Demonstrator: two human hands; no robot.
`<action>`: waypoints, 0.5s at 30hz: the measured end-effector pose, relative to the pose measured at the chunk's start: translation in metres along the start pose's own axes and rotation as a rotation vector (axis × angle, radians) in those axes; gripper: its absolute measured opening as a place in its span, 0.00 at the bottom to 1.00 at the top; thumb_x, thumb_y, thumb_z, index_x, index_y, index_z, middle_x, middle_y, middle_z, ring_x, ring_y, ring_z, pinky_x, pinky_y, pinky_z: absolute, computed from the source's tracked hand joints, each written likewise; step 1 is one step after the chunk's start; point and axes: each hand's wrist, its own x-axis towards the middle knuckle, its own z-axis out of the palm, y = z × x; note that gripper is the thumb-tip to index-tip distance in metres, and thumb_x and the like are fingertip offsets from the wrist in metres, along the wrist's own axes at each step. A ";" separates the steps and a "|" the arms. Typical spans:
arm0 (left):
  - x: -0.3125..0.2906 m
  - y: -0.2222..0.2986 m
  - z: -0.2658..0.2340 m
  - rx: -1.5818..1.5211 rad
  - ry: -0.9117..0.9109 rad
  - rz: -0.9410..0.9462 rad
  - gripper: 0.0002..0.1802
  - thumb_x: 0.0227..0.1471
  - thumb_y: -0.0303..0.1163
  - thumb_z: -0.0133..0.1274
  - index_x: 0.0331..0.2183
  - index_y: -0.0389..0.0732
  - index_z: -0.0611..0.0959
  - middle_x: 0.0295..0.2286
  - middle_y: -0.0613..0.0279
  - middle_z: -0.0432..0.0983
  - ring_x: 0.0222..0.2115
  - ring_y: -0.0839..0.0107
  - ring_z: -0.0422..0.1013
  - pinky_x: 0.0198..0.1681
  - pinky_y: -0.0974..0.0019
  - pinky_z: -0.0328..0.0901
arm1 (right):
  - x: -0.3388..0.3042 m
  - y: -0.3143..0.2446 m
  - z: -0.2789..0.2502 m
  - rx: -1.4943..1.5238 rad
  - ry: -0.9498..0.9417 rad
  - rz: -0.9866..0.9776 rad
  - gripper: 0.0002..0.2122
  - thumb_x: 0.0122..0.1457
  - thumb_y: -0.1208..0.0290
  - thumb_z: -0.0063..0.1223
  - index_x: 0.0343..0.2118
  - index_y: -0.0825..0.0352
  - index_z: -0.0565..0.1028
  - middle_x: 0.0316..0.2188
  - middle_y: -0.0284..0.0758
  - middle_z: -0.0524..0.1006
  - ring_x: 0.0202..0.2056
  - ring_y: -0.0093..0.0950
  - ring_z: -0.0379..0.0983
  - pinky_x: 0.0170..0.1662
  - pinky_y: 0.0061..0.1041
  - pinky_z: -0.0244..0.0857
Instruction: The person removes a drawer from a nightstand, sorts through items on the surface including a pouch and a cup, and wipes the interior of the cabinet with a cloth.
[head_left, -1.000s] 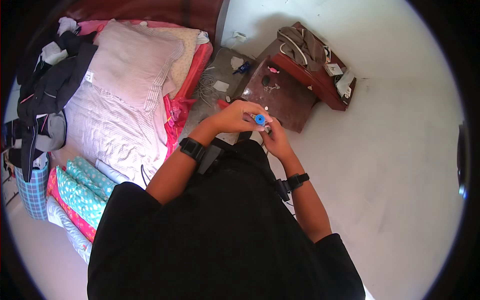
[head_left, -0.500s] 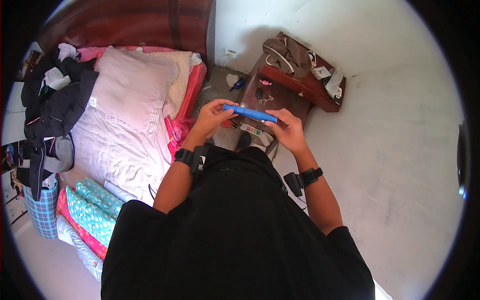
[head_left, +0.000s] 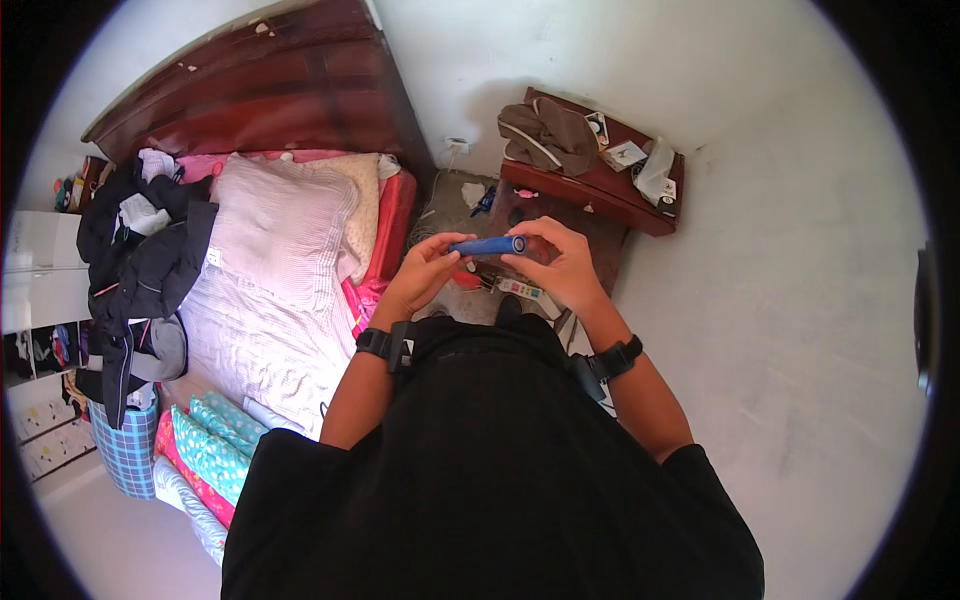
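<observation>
A slim blue tube [head_left: 485,246] is held level in front of my waist, spanning both hands. My left hand [head_left: 425,272] pinches its left end between thumb and fingers. At the other end, the thumb and fingertips of my right hand [head_left: 565,262] close around the tube from above and below. Its round end face, with a dark ring, shows between those right fingertips. The tube's exact kind is not clear. Each wrist wears a black strap with a small box on it.
To the left is a bed [head_left: 260,330] with a pillow [head_left: 285,215] and dark clothes [head_left: 150,270]. Ahead, a red-brown cabinet with an open drawer [head_left: 560,185] holds a brown garment [head_left: 550,135]. A power strip [head_left: 525,292] lies near my feet, and a pale wall [head_left: 780,300] stands at right.
The tube has turned so its right end face points up toward me. My right hand has shifted slightly left with it. The view has tilted, showing more headboard.
</observation>
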 end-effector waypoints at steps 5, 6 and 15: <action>0.019 -0.002 0.013 0.013 0.003 -0.018 0.17 0.55 0.21 0.50 0.48 0.34 0.75 0.50 0.55 0.69 0.49 0.69 0.66 0.55 0.66 0.61 | 0.002 0.006 -0.019 0.027 0.026 -0.040 0.14 0.45 0.81 0.65 0.37 0.66 0.77 0.32 0.29 0.74 0.31 0.18 0.68 0.33 0.16 0.61; 0.022 -0.004 0.015 0.001 0.013 -0.018 0.17 0.55 0.21 0.50 0.48 0.34 0.75 0.50 0.55 0.68 0.49 0.69 0.66 0.56 0.66 0.61 | 0.002 0.006 -0.023 0.005 0.021 -0.056 0.15 0.44 0.80 0.66 0.37 0.66 0.77 0.31 0.29 0.74 0.31 0.19 0.68 0.33 0.16 0.61; 0.034 -0.022 0.028 -0.088 0.006 -0.071 0.17 0.55 0.20 0.49 0.48 0.32 0.74 0.48 0.54 0.70 0.49 0.68 0.67 0.57 0.65 0.60 | 0.015 0.008 -0.045 -0.105 0.040 -0.335 0.15 0.42 0.75 0.67 0.36 0.64 0.78 0.28 0.32 0.76 0.30 0.26 0.69 0.31 0.22 0.63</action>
